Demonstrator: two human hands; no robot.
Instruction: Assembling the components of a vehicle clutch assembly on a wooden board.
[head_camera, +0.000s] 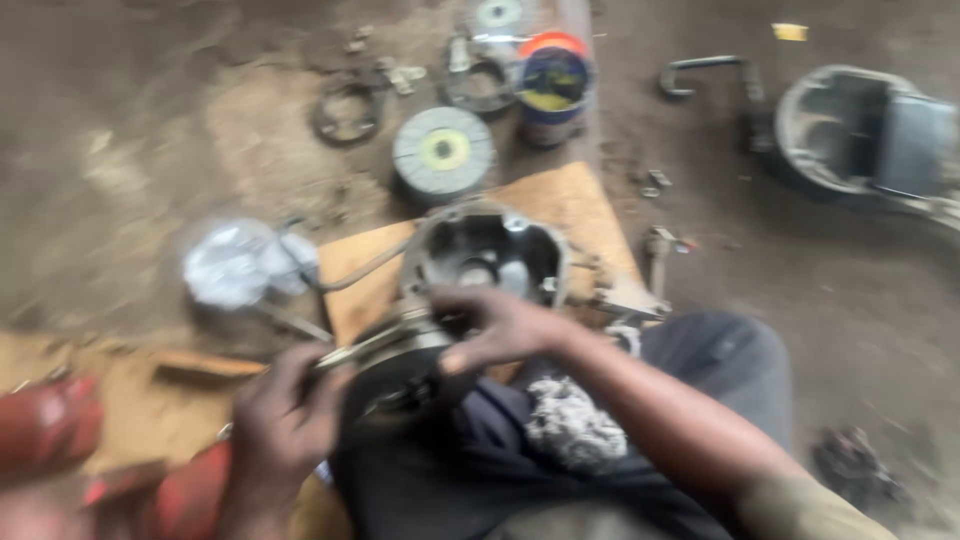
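Dark trousers (500, 470) and a knee fill the near edge, with a grey metal housing (487, 258) propped against them.

Hollow and rounded, the housing is a dull grey casting with its open side facing up, dark inside, and bolt lugs around its rim; it rests on a wooden board (560, 205) lying on the dirt floor (150, 130). Right hand (495, 325) curls over the housing's near rim, fingers closed on the edge. Left hand (285, 415) is closed around a thin metal rod (365, 348) that slants up to the housing's lower left side. Just beyond the board lie a grey grinding disc (443, 152) and a blue tub with an orange rim (553, 85). Crumpled foil (240, 262) sits left of the housing. Blur hides finer detail.
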